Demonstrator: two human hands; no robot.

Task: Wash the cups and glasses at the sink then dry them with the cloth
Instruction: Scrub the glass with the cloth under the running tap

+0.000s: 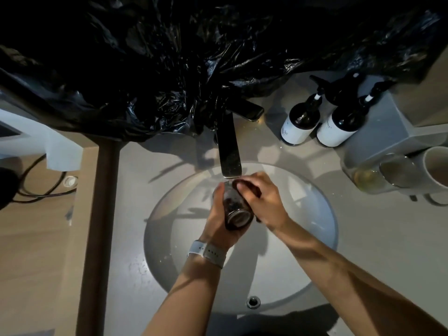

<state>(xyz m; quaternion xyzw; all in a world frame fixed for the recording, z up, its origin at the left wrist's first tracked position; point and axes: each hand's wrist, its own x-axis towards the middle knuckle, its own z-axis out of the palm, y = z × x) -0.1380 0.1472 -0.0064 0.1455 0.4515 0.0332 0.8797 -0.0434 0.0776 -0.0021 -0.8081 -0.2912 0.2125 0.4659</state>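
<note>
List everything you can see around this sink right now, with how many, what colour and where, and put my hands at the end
glass: one, clear with a dark look, held under the spout over the basin
tap: one, black, behind the basin
sink: one round basin, grey-white, centre
pump bottles: two, dark with white labels, right of the tap
cups and glasses: about three, one white cup and clear glasses, counter at far right
plastic sheet: one, black, draped across the top
cable: black, far left
watch strap: one, white, on the left wrist
left hand: holds the glass from below
right hand: grips the glass near its top
</note>
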